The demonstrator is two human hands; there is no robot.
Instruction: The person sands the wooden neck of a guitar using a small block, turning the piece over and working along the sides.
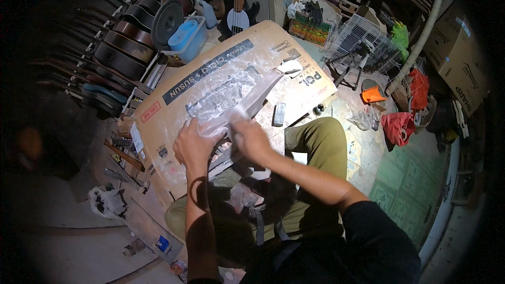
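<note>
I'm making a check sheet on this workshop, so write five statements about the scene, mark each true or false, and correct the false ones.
1. The left hand is on the long pale piece. True.
2. Each hand shows sharply. False: the right hand is blurred.
3. In the picture, the small grey block lies to the right of the right hand. True.
4. Guitars are lined up along the picture's right edge. False: the row of guitars is on the left.
5. The red bag is to the right of the cardboard. True.
</note>
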